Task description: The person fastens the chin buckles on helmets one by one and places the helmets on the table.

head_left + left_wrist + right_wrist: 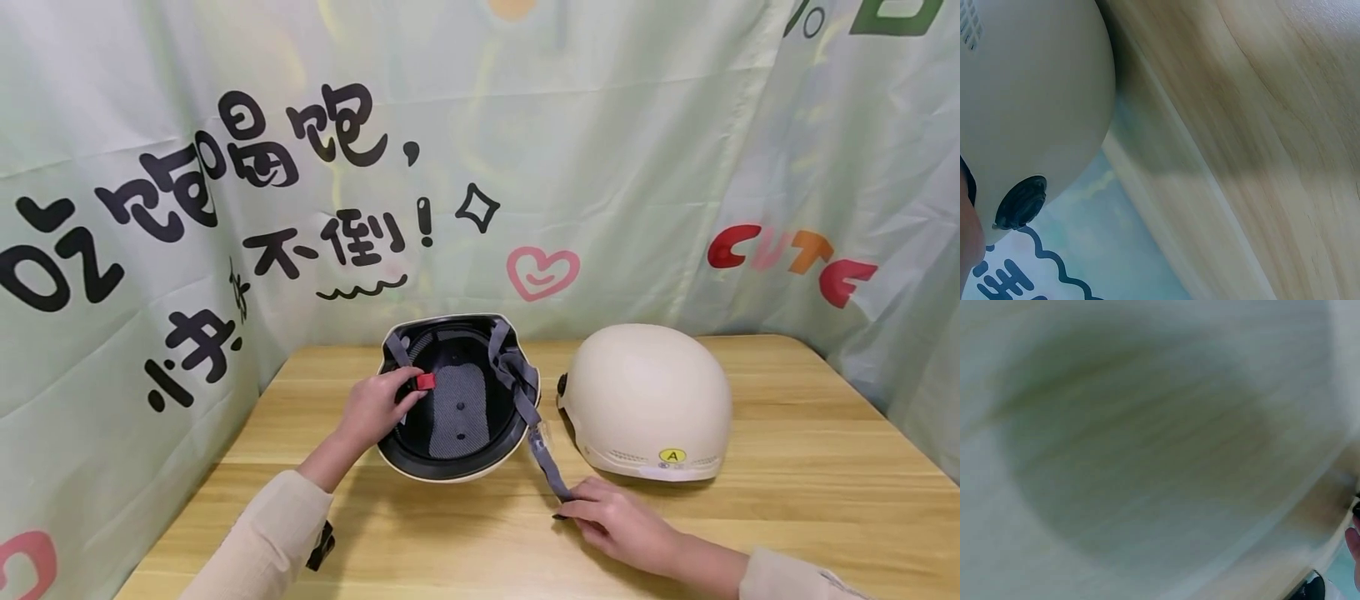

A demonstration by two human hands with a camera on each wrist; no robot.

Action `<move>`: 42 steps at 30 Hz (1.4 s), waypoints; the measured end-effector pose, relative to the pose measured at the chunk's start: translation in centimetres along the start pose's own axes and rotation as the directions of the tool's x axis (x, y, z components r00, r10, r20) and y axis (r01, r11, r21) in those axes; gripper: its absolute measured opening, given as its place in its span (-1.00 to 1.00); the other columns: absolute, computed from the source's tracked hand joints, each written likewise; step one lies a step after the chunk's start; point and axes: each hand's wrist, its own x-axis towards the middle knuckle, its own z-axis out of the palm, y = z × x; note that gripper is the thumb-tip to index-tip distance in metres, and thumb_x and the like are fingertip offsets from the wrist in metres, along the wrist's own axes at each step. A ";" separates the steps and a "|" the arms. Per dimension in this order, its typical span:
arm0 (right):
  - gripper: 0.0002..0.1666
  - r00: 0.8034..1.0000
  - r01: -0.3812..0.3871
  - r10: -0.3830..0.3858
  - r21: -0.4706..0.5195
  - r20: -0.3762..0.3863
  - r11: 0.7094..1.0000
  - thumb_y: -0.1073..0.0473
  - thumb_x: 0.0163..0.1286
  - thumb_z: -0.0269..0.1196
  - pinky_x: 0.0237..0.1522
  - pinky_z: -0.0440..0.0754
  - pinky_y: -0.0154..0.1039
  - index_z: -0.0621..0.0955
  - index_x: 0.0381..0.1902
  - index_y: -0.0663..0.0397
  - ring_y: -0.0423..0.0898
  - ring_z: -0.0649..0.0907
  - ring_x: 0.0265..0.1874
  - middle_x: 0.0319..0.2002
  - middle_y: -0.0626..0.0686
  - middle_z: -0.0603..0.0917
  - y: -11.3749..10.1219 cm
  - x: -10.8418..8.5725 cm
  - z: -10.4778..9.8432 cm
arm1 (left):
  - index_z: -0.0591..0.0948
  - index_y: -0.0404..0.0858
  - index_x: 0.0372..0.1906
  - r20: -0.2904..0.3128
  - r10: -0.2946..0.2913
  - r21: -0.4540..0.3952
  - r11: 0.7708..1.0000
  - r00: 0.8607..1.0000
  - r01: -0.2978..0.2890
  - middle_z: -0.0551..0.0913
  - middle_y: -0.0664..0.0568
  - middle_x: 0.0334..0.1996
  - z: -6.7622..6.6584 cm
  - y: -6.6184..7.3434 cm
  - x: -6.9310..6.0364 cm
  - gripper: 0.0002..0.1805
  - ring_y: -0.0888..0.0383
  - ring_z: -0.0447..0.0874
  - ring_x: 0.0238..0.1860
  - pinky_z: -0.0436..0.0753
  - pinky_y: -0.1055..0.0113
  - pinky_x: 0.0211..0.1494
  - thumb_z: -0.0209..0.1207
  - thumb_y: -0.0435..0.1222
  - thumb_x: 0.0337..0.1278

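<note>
In the head view a cream helmet (450, 473) is tipped with its black padded inside facing me. My left hand (372, 410) is at its left edge, pinching a red-and-black buckle (425, 382) between thumb and fingers. A grey chin strap (547, 463) hangs over the helmet's right rim. Its dark lower end is pinched by my right hand (618, 521), low over the table. The left wrist view shows a helmet's smooth shell (1041, 94) with a round black fitting (1021, 203). Only part of the right hand's fingers (1354, 547) enters the right wrist view, at its edge.
A second cream helmet (652, 400) stands shell up to the right, with a yellow "A" sticker (672, 456). Both helmets are over a wooden table (810, 467). A printed curtain (630, 167) hangs behind. A black clip (321, 547) shows beside the left sleeve.
</note>
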 end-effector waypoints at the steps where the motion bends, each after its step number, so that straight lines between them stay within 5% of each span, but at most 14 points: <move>1: -0.62 1.000 -0.005 0.005 0.009 -0.009 1.000 0.41 -0.13 0.36 -0.22 0.54 -0.52 0.68 -0.27 0.01 -0.26 0.59 -0.31 -0.30 -0.12 0.64 0.0 0.1 -0.1 | 0.64 -0.18 -0.19 0.001 -0.002 -0.001 1.000 1.000 0.002 0.74 -0.04 -0.31 0.0 0.0 0.0 -0.72 0.04 0.66 -0.47 0.56 0.12 -0.48 0.36 -0.24 -0.09; 12: -0.79 0.996 -0.051 0.056 0.075 -0.073 0.996 0.38 0.11 0.28 -0.40 0.47 -0.63 0.67 -0.26 0.10 -0.33 0.58 -0.45 -0.40 -0.10 0.67 -0.4 1.9 -2.0 | 0.64 -0.17 -0.19 0.001 -0.008 -0.001 1.000 1.000 0.008 0.74 -0.04 -0.32 0.0 0.2 0.1 -0.72 0.05 0.67 -0.45 0.55 0.12 -0.49 0.36 -0.24 -0.09; 24: -0.80 0.972 -0.218 0.227 0.132 -0.057 0.967 0.44 0.09 0.29 -0.51 0.47 -0.64 0.67 -0.31 0.14 -0.41 0.55 -0.49 -0.49 -0.04 0.69 -1.8 5.1 -5.3 | 0.65 -0.18 -0.20 -0.009 0.005 0.001 1.000 1.000 -0.005 0.74 -0.03 -0.31 0.0 0.1 0.2 -0.72 0.05 0.66 -0.47 0.55 0.14 -0.50 0.36 -0.24 -0.10; 28: -0.83 0.951 -0.302 0.308 0.198 0.002 0.932 0.44 0.14 0.25 -0.55 0.49 -0.57 0.66 -0.29 0.21 -0.43 0.52 -0.53 -0.50 -0.05 0.65 -2.2 5.8 -6.1 | 0.65 -0.17 -0.20 -0.009 0.008 0.006 1.000 1.000 -0.008 0.74 -0.02 -0.31 0.1 0.1 0.1 -0.72 0.05 0.68 -0.44 0.56 0.14 -0.49 0.36 -0.24 -0.10; 35: -0.82 0.887 -0.462 0.437 0.250 0.151 0.851 0.38 0.18 0.24 -0.51 0.55 -0.47 0.67 -0.23 0.22 -0.45 0.51 -0.50 -0.38 0.03 0.70 -3.2 7.1 -7.1 | 0.65 -0.17 -0.19 -0.009 0.009 0.001 1.000 1.000 -0.009 0.74 -0.02 -0.29 0.2 0.1 0.1 -0.72 0.06 0.68 -0.42 0.56 0.14 -0.48 0.36 -0.24 -0.10; 42: -0.78 0.885 -0.465 0.425 0.322 0.188 0.825 0.37 0.18 0.24 -0.40 0.59 -0.45 0.65 -0.18 0.23 -0.42 0.52 -0.44 -0.34 0.01 0.67 -4.2 8.7 -7.5 | 0.65 -0.17 -0.20 -0.022 0.015 0.000 1.000 1.000 -0.015 0.74 -0.01 -0.30 0.2 0.0 0.1 -0.72 0.06 0.68 -0.45 0.54 0.16 -0.51 0.36 -0.25 -0.11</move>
